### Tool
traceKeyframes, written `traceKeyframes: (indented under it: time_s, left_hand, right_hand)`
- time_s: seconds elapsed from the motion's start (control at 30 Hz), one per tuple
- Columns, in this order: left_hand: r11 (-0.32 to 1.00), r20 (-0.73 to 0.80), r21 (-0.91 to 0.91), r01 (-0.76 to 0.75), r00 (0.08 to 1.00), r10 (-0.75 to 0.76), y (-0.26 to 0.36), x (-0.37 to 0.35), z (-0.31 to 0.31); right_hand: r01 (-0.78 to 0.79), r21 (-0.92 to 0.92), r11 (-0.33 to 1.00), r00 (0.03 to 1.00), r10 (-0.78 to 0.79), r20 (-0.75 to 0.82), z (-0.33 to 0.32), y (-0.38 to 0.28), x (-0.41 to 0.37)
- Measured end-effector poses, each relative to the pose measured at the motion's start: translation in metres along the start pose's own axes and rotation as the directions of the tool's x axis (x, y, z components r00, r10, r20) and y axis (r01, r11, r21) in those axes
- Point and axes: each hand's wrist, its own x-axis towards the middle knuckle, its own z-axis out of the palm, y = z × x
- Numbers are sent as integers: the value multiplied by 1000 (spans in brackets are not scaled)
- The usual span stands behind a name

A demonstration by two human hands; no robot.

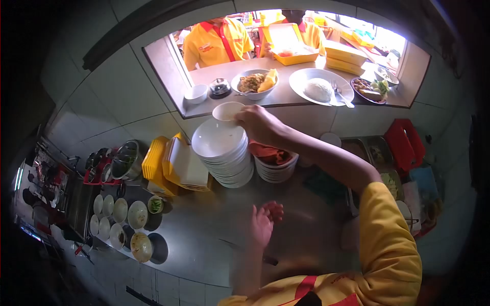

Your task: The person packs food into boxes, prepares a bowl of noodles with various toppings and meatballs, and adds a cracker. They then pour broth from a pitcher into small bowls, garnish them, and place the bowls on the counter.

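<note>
Your left hand [263, 223] hovers low over the grey steel table [204, 239]. It is blurred, with its fingers [276, 208] loosely spread and holding nothing. Farther out, your right hand [259, 125] reaches across to the small white round bowl [227, 110], the fingers [243, 115] pinching its right rim. That bowl sits just above the tall stack of white round plates [224, 153]; whether it touches the top plate, you cannot tell. Beyond it runs the pale serving ledge [204, 76], with a person in a yellow shirt [217, 43] behind.
</note>
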Motion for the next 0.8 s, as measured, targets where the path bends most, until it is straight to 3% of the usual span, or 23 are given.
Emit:
traceKeyframes:
  time_s: [0.1, 0.17, 0.23, 0.3, 0.33, 0.4, 0.43, 0.47, 0.5, 0.53, 0.57, 0.63, 0.67, 0.7, 0.77, 0.8]
  left_hand:
    - [1000, -62, -8, 28, 998, -29, -14, -33, -27]
    - [999, -108, -18, 49, 993, -51, -17, -52, -40]
    - [998, -173, -3, 58, 983, -58, -20, -68, -45]
    - [998, -180, -19, 58, 982, -61, -20, -74, -41]
    - [998, -185, -33, 51, 981, -56, -20, -77, -39]
    - [999, -144, 32, 37, 989, -32, -22, -76, -38]
    - [996, -94, 91, 8, 996, 1, -26, -75, -36]
    - [977, -152, 215, -15, 987, 49, -32, -76, -31]
    - [973, -108, 224, 56, 994, -32, -35, -77, -27]
    - [942, -136, 327, 82, 990, -39, -37, -77, -24]
    - [896, -153, 431, 108, 987, -45, -41, -77, -21]
    - [934, -255, 317, 164, 963, -83, -56, -75, -16]
    - [916, -217, 336, 219, 964, -151, -63, -76, -11]
    - [920, -195, 260, 294, 949, -248, -68, -78, -4]
    - [901, -158, 202, 385, 920, -358, -84, -82, 9]
    - [886, -207, 246, 392, 915, -347, -93, -82, 17]
  right_hand:
    - [-79, -140, 987, 997, 78, -13, 46, 17, 50]
    - [-168, -451, 877, 985, 135, -105, 60, 22, 69]
    - [-200, -498, 844, 978, 206, -44, 71, 29, 79]
    - [-167, -584, 795, 986, 140, -91, 69, 23, 74]
    - [-177, -531, 829, 982, 112, -152, 69, 18, 65]
    - [55, -607, 793, 988, -132, -83, 58, 3, 36]
    - [237, -906, 350, 895, -441, 64, 36, -12, 4]
    - [331, -749, 573, 905, -417, 81, 34, -7, -19]
    - [106, -382, 918, 994, -105, 26, -9, -45, -60]
    - [171, -410, 896, 985, -156, 72, -37, -54, -97]
    - [116, -421, 899, 991, -133, -9, -65, -61, -134]
    - [-56, -577, 814, 998, 68, -1, -132, -63, -209]
    - [-145, -588, 796, 986, 64, -156, -168, -56, -246]
    - [-295, -660, 691, 954, 176, -243, -208, -52, -285]
    - [-684, -462, 565, 724, 446, -526, -280, -31, -383]
    - [-851, -387, 355, 525, 561, -640, -314, -38, -425]
